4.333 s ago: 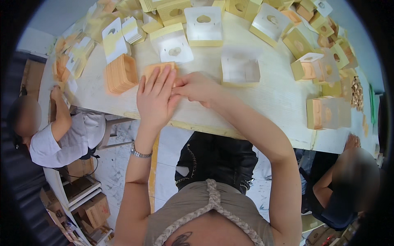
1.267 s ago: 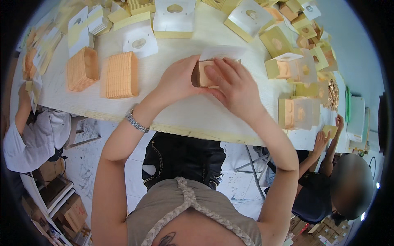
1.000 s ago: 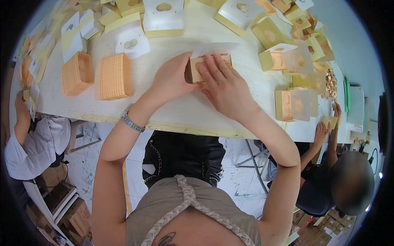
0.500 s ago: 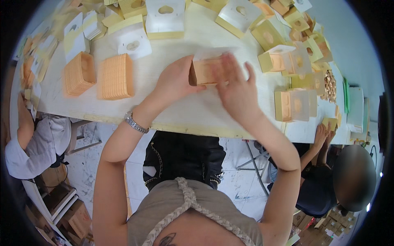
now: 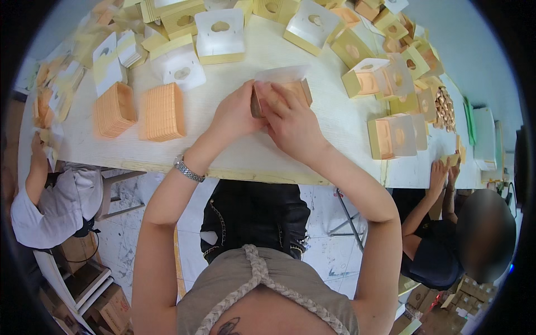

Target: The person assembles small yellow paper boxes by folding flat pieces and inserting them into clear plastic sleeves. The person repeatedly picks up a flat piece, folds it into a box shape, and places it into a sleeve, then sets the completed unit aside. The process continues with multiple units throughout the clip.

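Pale worktop [image 5: 340, 139] w/ many boxes [image 5: 220, 42]; my L hand [image 5: 233, 110] is clamped on one small carton [image 5: 298, 89], R hand [image 5: 293, 120] over it, grip unclear.

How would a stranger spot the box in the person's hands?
At the pale table, look right of the two stacks of orange trays. There, a small box has its whitish flap raised. Unlike the boxes around it, it has the person's left hand and right hand on it.
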Available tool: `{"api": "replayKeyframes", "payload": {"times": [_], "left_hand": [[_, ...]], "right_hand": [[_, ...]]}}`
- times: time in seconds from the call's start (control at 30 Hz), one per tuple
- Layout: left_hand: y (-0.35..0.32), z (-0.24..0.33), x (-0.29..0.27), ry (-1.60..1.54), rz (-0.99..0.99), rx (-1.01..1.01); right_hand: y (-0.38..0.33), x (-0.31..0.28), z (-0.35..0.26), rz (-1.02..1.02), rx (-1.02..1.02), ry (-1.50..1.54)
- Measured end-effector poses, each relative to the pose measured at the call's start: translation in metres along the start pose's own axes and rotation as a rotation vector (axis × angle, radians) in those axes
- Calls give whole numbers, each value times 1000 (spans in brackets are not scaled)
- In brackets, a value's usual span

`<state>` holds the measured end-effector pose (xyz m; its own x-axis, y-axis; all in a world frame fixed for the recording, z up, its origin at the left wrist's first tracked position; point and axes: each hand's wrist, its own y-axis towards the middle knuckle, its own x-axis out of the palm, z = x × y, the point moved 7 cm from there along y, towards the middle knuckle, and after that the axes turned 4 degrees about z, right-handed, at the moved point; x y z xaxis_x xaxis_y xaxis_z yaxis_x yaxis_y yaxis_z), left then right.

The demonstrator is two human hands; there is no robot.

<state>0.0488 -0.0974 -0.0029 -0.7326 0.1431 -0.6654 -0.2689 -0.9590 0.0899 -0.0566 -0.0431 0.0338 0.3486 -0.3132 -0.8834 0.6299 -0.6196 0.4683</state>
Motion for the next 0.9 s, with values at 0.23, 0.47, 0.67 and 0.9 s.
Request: {"api": "replayKeyframes", "payload": {"times": [0.23, 0.47, 0.67, 0.9], "left_hand": [[-1, 7, -5, 53, 10, 18], [-1, 1, -4, -59, 76, 72], [0, 0, -2, -20, 10, 191], [0, 8, 0, -49, -89, 115]], "right_hand": [[-5, -4, -8, 18, -94, -281], [-10, 8, -8, -1, -45, -267], [-25, -12, 4, 178, -98, 25], [-19, -10, 14, 46, -56, 129]]}}
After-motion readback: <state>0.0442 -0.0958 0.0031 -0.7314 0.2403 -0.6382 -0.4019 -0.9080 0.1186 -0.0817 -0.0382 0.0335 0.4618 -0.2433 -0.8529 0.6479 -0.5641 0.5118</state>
